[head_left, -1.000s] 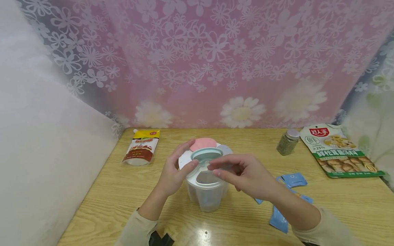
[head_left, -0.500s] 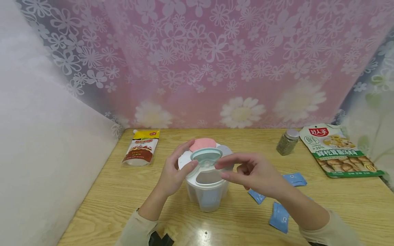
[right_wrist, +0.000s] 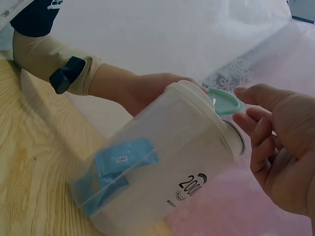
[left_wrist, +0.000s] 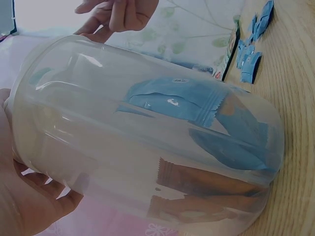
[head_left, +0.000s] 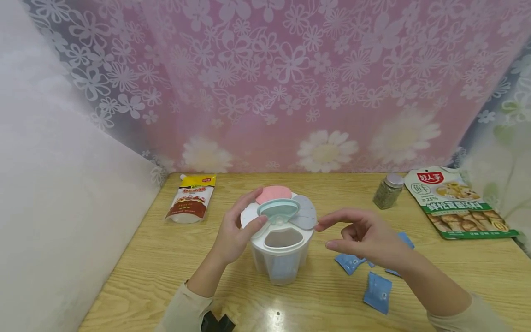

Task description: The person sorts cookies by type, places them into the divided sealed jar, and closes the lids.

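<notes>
Steady the tub (head_left: 284, 272) upright on the counter (head_left: 332, 304) with your left hand (head_left: 233, 235), its grip clamped round the lid; a sideways push could tip it. Your right hand (head_left: 367, 240) is empty, thumb and forefinger apart beside the grey flap (head_left: 304, 212). Don't catch the raised green flap (head_left: 279, 208) behind the uncovered opening. Blue packets (left_wrist: 174, 101) and brownish packets (left_wrist: 206, 178) sit low inside.

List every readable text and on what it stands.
"好人家": green-white bag
"鲜": same bag
"≥25%": same bag
"鲜松茸", rest unclear: same bag
"20", next digit unclear: clear container
Too small, blurred or cut off: other print, including brown pouch, blue sachets, dark garment.
</notes>
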`<state>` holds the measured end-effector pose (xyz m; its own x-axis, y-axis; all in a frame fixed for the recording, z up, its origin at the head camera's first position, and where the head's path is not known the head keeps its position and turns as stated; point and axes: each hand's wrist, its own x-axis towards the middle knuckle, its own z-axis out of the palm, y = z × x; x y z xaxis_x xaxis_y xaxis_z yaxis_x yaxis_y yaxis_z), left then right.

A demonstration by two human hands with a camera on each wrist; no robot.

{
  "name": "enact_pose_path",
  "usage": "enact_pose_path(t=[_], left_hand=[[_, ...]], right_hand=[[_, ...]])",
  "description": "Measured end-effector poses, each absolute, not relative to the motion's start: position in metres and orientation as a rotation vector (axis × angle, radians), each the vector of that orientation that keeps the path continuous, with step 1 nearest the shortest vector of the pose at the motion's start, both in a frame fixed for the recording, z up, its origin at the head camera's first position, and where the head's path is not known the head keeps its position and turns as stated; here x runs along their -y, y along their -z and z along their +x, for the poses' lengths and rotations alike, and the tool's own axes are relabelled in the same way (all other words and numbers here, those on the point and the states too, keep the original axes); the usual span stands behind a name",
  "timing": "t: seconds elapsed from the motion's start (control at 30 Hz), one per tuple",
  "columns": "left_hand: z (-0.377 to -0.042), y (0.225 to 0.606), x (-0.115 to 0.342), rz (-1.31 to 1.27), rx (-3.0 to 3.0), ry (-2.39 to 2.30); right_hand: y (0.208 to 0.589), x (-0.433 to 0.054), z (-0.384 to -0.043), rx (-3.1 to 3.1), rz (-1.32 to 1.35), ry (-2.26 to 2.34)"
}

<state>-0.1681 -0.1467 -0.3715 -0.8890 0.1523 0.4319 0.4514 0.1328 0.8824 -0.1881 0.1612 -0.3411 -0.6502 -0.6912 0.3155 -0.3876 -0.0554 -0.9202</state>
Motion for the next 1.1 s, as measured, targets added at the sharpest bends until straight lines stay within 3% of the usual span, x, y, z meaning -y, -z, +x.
enact_pose_path(t=[0.4,1.1], left_hand=[[-0.169,0.373,0.148,-0.582,2.171,1.828],[-0.17,0.372,0.148,-0.578,2.197,1.823]], right_hand=[[0.359,-0.192,-0.197,-2.038,-1.187,1.628],[0.426,-0.236,-0.218,-2.21,-1.027,1.397]])
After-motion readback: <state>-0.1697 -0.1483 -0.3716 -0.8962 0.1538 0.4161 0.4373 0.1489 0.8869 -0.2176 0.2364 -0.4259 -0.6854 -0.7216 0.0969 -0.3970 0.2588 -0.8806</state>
